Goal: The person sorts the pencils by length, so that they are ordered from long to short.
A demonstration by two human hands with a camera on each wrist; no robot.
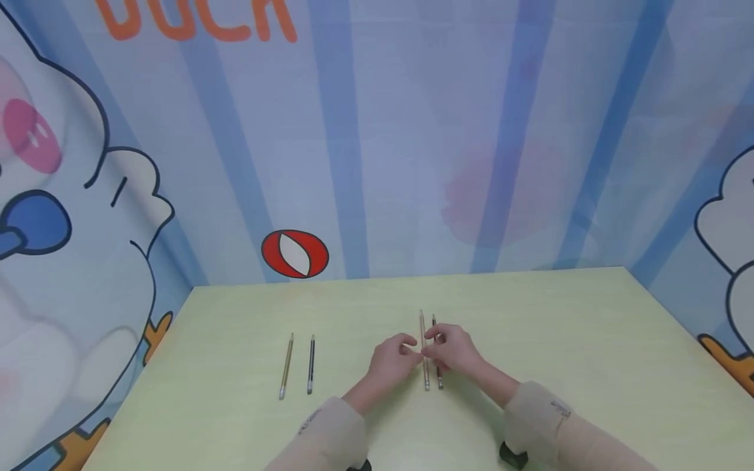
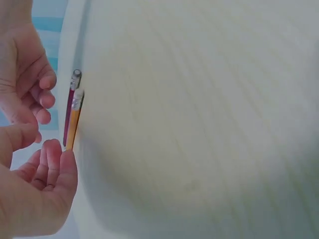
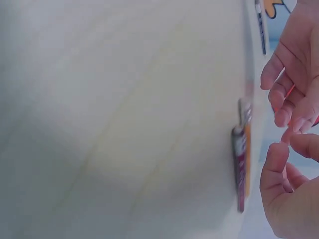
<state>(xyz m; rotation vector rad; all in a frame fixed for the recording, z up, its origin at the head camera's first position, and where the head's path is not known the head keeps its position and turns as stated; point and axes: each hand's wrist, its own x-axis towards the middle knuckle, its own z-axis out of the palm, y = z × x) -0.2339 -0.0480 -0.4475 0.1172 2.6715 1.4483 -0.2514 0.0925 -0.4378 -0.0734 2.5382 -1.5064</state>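
Note:
On the table lie an orange pencil (image 1: 427, 376) and, just right of it, a dark red pencil (image 1: 439, 378), side by side with eraser ends toward me. My left hand (image 1: 393, 361) hovers left of the orange pencil, fingers loosely bent and nothing between them. Over both pencils, my right hand (image 1: 458, 352) covers their middle, its fingers also loosely bent. In the left wrist view the two hands face each other, fingertips close together. The right wrist view has the dark red pencil (image 3: 241, 184) in front of the orange pencil (image 3: 248, 172), below the hands.
Farther left on the table (image 1: 218, 366), a gold pencil (image 1: 287, 366) and a black pencil (image 1: 311, 364) lie roughly parallel with a gap between them. A printed cartoon backdrop (image 1: 400, 163) stands along the table's far edge.

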